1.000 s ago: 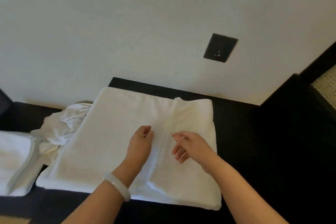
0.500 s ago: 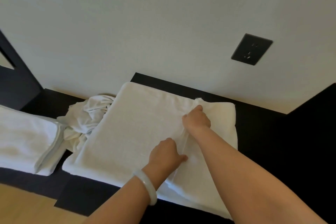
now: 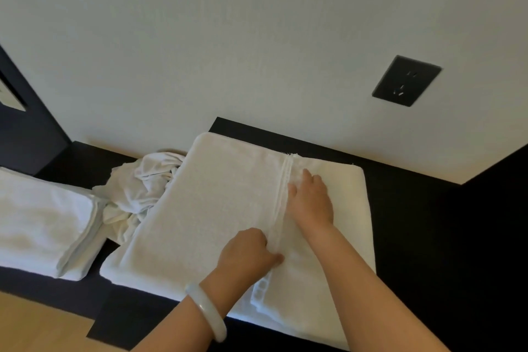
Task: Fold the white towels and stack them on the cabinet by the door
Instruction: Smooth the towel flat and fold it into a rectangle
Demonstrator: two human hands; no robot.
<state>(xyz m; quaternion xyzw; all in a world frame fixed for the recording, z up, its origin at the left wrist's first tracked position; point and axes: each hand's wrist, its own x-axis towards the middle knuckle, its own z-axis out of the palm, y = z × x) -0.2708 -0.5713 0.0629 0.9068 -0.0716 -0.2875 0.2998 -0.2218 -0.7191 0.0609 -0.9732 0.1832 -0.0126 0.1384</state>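
Two grips are on the big white towel (image 3: pixel 223 208) right now, both working along the hem band (image 3: pixel 283 180) that runs from the wall side down toward the near edge. The left grip (image 3: pixel 248 251), the one with the pale bangle (image 3: pixel 205 311) on its wrist, sits nearer the front. Its fingers are curled in and the thumb is jammed against the hem, pinching that strip of cloth. The right grip (image 3: pixel 311 200) is further back, just to the right of the hem. It is palm down, fingers reaching toward the wall (image 3: pixel 257 37), released and pressing flat on the layer beneath.

So the hem passes between the two and touches both, while the towel's broad folded flap spreads away to their left. The towel lies flat on the dark worktop (image 3: pixel 405 208), its far edge close to the wall.

Off its left side, a crumpled white cloth (image 3: pixel 143 188) bunches up against it. Beyond that, a second folded towel (image 3: pixel 43 223) rests at the worktop's left end. A black socket plate (image 3: pixel 405 81) sits on the wall, up to the right.
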